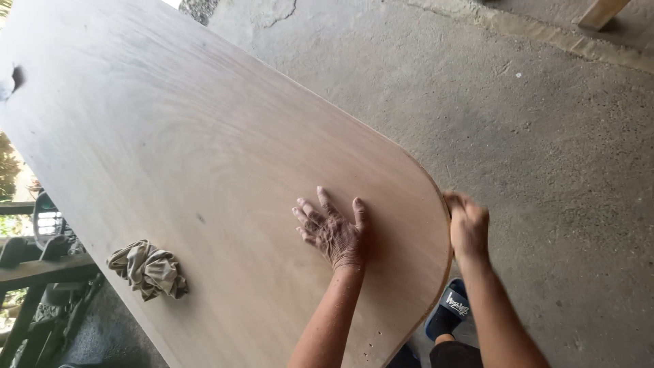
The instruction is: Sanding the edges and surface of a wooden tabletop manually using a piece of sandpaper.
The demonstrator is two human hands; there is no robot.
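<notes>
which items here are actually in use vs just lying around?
In use:
- wooden board, rounded end
- left hand, flat on its face
- right hand, closed on its curved edge

Lying about:
- crumpled rag on the board
- timber piece, on concrete floor

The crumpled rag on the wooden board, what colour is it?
The rag is a dull khaki-beige, seen in the head view.

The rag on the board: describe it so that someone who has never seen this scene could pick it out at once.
A long wooden board with a rounded end fills most of the view, above a concrete floor. Near its lower left edge, well left of the left hand pressed flat on the wood, lies the rag. It is a crumpled, khaki-coloured cloth, the only loose soft thing on the smooth board.
</notes>
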